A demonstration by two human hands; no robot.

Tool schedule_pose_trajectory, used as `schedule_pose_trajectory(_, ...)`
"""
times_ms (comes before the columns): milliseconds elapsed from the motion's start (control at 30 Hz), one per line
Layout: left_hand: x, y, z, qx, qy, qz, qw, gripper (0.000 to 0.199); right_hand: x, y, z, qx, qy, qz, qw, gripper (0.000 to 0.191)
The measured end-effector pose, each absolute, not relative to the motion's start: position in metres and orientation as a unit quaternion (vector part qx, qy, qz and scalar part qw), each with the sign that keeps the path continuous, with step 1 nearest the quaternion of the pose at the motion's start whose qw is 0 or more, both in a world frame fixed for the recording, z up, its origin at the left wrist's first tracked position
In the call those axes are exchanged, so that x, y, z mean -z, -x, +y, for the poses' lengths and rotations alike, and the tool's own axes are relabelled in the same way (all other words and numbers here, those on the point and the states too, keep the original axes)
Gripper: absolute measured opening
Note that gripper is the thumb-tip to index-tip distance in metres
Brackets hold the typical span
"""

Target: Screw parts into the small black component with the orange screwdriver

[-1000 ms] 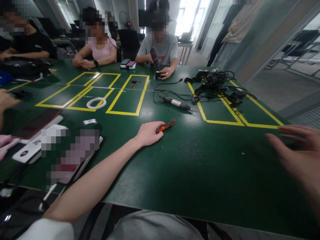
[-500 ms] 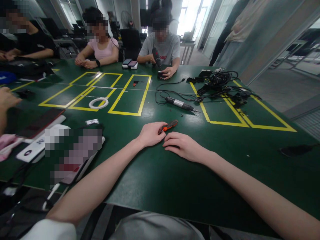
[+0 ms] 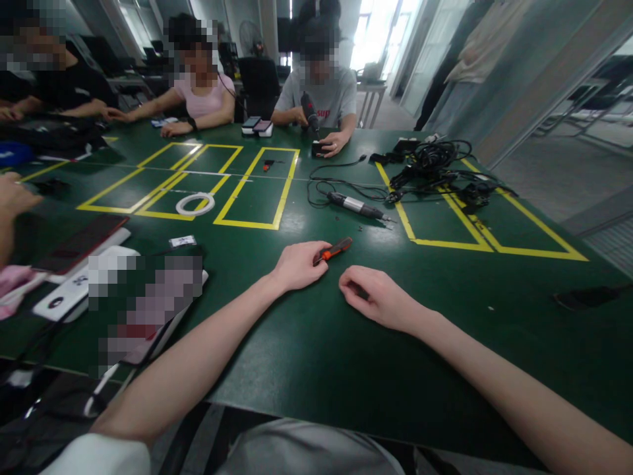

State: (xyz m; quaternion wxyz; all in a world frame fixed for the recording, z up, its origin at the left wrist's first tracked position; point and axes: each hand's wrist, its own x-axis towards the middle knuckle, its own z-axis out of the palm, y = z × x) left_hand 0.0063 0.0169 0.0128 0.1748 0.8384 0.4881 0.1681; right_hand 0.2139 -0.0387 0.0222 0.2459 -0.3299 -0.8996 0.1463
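Note:
My left hand (image 3: 300, 265) rests on the green tabletop with its fingers closed around a small hand tool with an orange and dark grey handle (image 3: 337, 249). One end of the tool sticks out past the thumb to the right; the rest is hidden in the hand. To the right of it and a little nearer, my right hand (image 3: 376, 297) is curled, fingertips bent in toward the thumb. Whatever it may hold does not show. Beyond both hands a black and silver electric screwdriver (image 3: 357, 205) lies on its side, with tiny dark bits beside it.
Yellow tape rectangles (image 3: 247, 225) mark the table (image 3: 297, 349). A white ring (image 3: 195, 204) lies at left, near phones and a white device (image 3: 84, 284). Tangled black cables (image 3: 435, 161) sit far right. Across the table a person (image 3: 316, 99) holds a power driver (image 3: 310, 112); other people sit left.
My right hand has drawn away from my left toward the right, and its fingers have curled in. My left hand has stayed put. A person opposite has reached an arm out sideways.

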Motion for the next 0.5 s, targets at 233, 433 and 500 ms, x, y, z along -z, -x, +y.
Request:
schedule_pose_trajectory(233, -0.012, -0.006, 0.018, -0.164, -0.836, 0.491, 0.179, 0.046, -0.026, -0.283, -0.059, -0.189, 0.461, -0.809, 0.312, 0.018)
schedule_pose_trajectory(433, -0.014, -0.005, 0.018, -0.16, -0.838, 0.487, 0.185, 0.049, -0.025, -0.354, -0.076, -0.047, 0.575, -0.728, 0.37, 0.023)
schedule_pose_trajectory(500, -0.013, -0.005, 0.018, -0.16, -0.839, 0.485, 0.186, 0.049, -0.028, -0.382, -0.079, 0.044, 0.588, -0.718, 0.37, 0.026)
